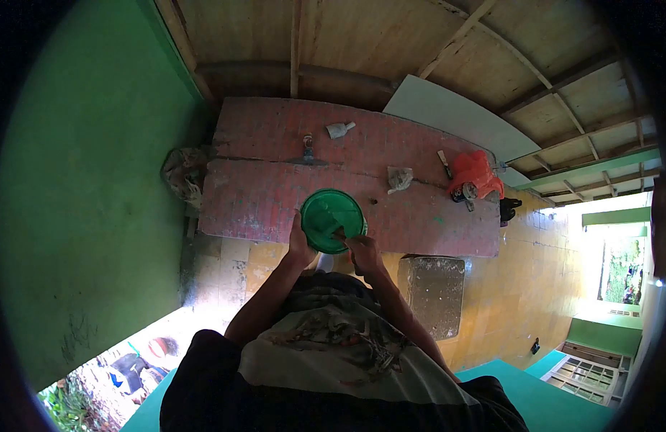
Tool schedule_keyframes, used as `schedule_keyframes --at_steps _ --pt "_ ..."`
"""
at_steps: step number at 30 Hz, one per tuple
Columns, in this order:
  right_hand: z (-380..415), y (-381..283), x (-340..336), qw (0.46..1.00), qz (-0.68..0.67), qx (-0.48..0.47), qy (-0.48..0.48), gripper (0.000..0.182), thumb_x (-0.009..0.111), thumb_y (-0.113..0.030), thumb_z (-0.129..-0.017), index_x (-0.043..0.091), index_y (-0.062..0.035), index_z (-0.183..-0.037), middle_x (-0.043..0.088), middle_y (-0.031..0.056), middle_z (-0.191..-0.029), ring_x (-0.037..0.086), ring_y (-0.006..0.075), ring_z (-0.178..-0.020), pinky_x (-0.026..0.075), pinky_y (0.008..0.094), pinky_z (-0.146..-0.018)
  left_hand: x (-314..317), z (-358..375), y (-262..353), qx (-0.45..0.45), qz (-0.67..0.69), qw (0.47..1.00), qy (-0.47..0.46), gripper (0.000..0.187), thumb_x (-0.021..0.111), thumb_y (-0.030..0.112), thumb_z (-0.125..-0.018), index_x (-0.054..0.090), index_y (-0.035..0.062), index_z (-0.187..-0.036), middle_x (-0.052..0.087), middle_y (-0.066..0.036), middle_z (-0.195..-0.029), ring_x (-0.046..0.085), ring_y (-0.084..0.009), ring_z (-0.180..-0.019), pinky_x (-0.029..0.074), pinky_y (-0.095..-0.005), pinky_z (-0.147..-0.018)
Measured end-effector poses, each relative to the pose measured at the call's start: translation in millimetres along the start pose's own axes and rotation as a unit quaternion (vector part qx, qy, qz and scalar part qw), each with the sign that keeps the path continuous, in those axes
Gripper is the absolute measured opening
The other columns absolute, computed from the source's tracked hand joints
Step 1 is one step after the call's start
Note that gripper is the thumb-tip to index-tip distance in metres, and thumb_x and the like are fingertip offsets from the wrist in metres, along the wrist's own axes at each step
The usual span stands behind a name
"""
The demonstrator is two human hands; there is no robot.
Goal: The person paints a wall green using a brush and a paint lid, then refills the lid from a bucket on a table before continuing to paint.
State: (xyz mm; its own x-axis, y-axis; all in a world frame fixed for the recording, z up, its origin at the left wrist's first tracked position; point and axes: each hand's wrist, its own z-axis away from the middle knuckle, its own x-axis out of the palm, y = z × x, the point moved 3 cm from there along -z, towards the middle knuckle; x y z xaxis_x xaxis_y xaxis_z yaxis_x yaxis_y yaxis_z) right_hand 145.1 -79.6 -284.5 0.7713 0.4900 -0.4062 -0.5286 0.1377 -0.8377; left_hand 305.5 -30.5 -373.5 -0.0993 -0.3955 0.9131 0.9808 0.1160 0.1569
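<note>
A round tub of green paint is in front of me, over the near edge of a worn reddish table. My left hand grips the tub's left side, its fingers partly hidden by the wall. On the right, my right hand is closed around a tool whose brownish end reaches into the green paint; its exact kind is hard to make out. Beyond the tub, a broad-bladed scraper lies on the table. A small clear plastic bag rests to the right.
A white crumpled packet, a red plastic bag and a light-handled tool lie on the table. A dark stained stool stands near my right side. Green wall rises at left; a pale board leans behind.
</note>
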Motion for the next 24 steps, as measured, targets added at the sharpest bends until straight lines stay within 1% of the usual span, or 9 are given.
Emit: schedule_keyframes --at_steps 2,6,8,15,18,19,21,23,24 --pt "-1 -1 2 0.996 -0.054 -0.075 -0.008 0.027 0.063 -0.024 -0.096 0.069 0.0011 -0.089 0.056 0.0041 -0.06 0.047 0.0114 -0.042 0.031 0.0315 -0.038 9 3 7 0.016 -0.011 0.999 0.048 0.068 0.028 0.058 -0.11 0.049 0.0065 -0.148 0.057 -0.015 -0.147 0.055 -0.0312 -0.135 0.043 -0.0503 -0.116" --pt "7 -26 -4 0.995 -0.082 -0.042 -0.032 0.022 0.061 -0.019 -0.099 0.07 0.0017 -0.097 0.057 0.004 -0.061 0.047 0.01 -0.043 0.031 0.0303 -0.039 -3 -13 14 0.017 -0.022 0.999 0.045 0.065 0.03 0.057 -0.11 0.051 0.0073 -0.147 0.059 -0.013 -0.145 0.057 -0.0301 -0.133 0.045 -0.0482 -0.114" --pt "8 -37 -7 0.998 -0.057 -0.013 -0.034 0.021 0.062 -0.017 -0.1 0.069 0.0021 -0.103 0.058 0.0039 -0.063 0.046 0.0089 -0.043 0.032 0.0296 -0.039 -4 -17 15 0.034 -0.026 0.999 0.008 0.063 0.031 0.056 -0.11 0.052 0.0079 -0.145 0.06 -0.013 -0.142 0.058 -0.0296 -0.132 0.047 -0.0465 -0.113" --pt "-4 -32 -22 0.997 -0.038 -0.057 -0.026 0.022 0.064 -0.017 -0.1 0.07 0.0024 -0.107 0.059 0.0025 -0.066 0.048 0.0075 -0.05 0.034 0.0264 -0.045 20 2 33 0.052 -0.037 0.997 0.039 0.062 0.033 0.056 -0.11 0.05 0.0083 -0.147 0.058 -0.014 -0.145 0.057 -0.0311 -0.133 0.046 -0.0498 -0.113" --pt "-10 -37 -23 0.994 -0.015 -0.105 0.002 0.025 0.062 -0.014 -0.1 0.071 0.0027 -0.117 0.06 0.0016 -0.069 0.052 0.0094 -0.057 0.041 0.03 -0.051 16 -4 34 0.058 -0.048 0.997 0.0 0.066 0.029 0.059 -0.11 0.049 0.0097 -0.149 0.057 -0.013 -0.146 0.055 -0.0302 -0.135 0.046 -0.0505 -0.113" --pt "-11 -48 -22 0.974 0.031 -0.223 0.025 0.027 0.062 -0.013 -0.1 0.07 0.0012 -0.122 0.062 0.0048 -0.072 0.056 0.0136 -0.06 0.044 0.0328 -0.055 19 -2 35 0.055 -0.056 0.997 0.015 0.066 0.029 0.059 -0.11 0.049 0.0095 -0.148 0.057 -0.013 -0.146 0.056 -0.0303 -0.135 0.046 -0.0507 -0.113" --pt "-5 -61 -19 0.937 0.076 -0.336 0.051 0.031 0.061 -0.011 -0.1 0.07 -0.0003 -0.127 0.065 0.008 -0.075 0.06 0.0178 -0.063 0.047 0.0356 -0.059 23 0 36 0.051 -0.066 0.996 0.027 0.065 0.029 0.059 -0.11 0.049 0.0094 -0.148 0.057 -0.014 -0.146 0.056 -0.0305 -0.134 0.047 -0.0508 -0.113" --pt "0 -68 -15 0.927 0.184 -0.323 0.058 0.041 0.058 -0.012 -0.098 0.068 -0.0198 -0.137 0.073 0.0203 -0.095 0.071 0.0386 -0.077 0.054 0.0479 -0.067 26 -1 36 0.045 -0.056 0.997 0.034 0.065 0.03 0.058 -0.11 0.05 0.0092 -0.148 0.058 -0.014 -0.145 0.057 -0.0306 -0.134 0.048 -0.0509 -0.112" --pt "-1 -63 -13 0.926 0.184 -0.323 0.059 0.041 0.058 -0.012 -0.098 0.068 -0.0198 -0.137 0.073 0.0203 -0.095 0.071 0.0386 -0.077 0.054 0.0479 -0.067 29 0 38 0.044 -0.057 0.997 0.032 0.065 0.03 0.058 -0.11 0.05 0.0092 -0.148 0.058 -0.014 -0.145 0.057 -0.0306 -0.134 0.048 -0.0509 -0.112"
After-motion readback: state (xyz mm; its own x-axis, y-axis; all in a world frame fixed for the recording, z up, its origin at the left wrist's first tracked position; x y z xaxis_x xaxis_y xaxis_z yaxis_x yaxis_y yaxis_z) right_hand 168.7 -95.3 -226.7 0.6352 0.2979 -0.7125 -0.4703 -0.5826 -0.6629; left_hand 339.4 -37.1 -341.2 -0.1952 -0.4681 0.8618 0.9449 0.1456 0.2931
